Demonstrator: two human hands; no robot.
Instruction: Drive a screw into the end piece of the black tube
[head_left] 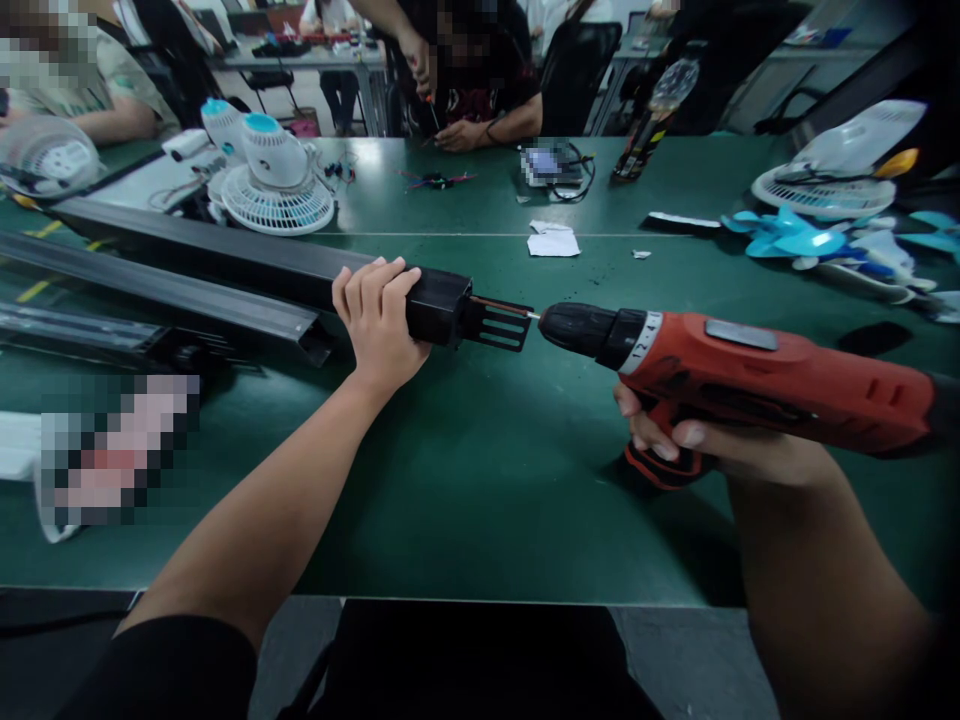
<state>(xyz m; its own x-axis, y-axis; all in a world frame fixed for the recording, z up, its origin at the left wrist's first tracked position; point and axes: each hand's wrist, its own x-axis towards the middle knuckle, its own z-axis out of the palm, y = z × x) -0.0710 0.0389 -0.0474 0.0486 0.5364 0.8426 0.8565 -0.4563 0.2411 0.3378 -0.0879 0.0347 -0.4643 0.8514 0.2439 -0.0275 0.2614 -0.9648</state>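
My left hand (pixel 382 320) is wrapped over the near end of a long black rectangular housing (pixel 277 258), which lies across the table. From the housing's end sticks out a slotted black bracket (pixel 501 328). My right hand (pixel 675 430) grips a red and black cordless drill (pixel 780 375) by its handle, level and facing left. The drill's chuck (pixel 581 328) holds a thin bit whose shaft runs along the bracket's upper edge towards the housing's end. Whether the tip touches a screw there is hidden.
More long black profiles (pixel 150 290) lie at left, near a blurred phone-like object (pixel 127 450). White fan parts (pixel 277 190) stand beyond. Turquoise blades (pixel 787 235) lie at right, a bottle (pixel 652 125) and paper (pixel 553 240) farther back. Across the green table (pixel 487 500), a person holds a screwdriver.
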